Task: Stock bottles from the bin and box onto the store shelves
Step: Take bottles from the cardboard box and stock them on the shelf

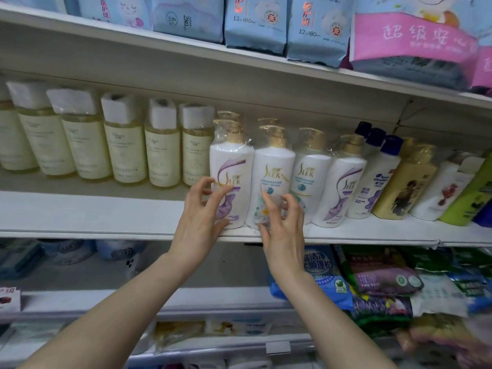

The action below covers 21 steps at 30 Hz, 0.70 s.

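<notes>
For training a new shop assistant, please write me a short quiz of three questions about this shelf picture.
1. True or false: the Slek pump bottles have blue caps.
2. What stands directly left of them? A) pale yellow bottles with white caps B) green pouches C) tissue rolls
3. Which hand is at the leftmost Slek bottle?
Key: 1 false, the caps are gold; 2 A; 3 the left hand.

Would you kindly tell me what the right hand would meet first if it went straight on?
Probably the second SLEK bottle from the left, just beyond the right hand; depth is unclear, so its fingers may already touch it.
</notes>
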Available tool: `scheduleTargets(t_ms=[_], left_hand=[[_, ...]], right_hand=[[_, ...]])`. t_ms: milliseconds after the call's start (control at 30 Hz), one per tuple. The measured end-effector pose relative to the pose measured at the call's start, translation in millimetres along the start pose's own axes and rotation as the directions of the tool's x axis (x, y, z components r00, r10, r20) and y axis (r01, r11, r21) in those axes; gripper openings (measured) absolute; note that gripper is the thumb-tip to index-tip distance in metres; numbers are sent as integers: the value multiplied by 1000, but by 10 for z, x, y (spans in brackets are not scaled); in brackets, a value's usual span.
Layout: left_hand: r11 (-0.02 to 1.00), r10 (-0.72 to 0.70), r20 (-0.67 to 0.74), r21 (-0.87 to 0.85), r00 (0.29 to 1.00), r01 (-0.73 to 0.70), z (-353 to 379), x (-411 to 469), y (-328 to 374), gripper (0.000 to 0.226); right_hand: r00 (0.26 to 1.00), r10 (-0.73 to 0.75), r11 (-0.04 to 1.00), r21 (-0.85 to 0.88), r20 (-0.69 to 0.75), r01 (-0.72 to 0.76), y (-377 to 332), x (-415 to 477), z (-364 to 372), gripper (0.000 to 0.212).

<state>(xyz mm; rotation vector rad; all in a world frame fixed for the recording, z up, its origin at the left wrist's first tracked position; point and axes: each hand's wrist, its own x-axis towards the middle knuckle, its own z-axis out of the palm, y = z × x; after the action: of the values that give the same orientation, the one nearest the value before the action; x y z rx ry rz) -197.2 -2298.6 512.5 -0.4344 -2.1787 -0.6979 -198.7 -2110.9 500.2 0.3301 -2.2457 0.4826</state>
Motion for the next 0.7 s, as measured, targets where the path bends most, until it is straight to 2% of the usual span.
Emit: scheduleTargets(t_ms=[300, 700], left_hand=[[1000, 26, 12, -14, 1000, -25, 87, 137, -103, 76], [1000, -24, 53, 7, 998, 24, 228, 292, -255, 80]], right_hand=[[999, 47, 999, -27, 3, -47, 29, 98, 164, 91], [996, 63, 997, -43, 67, -61, 45, 278, 287, 86]])
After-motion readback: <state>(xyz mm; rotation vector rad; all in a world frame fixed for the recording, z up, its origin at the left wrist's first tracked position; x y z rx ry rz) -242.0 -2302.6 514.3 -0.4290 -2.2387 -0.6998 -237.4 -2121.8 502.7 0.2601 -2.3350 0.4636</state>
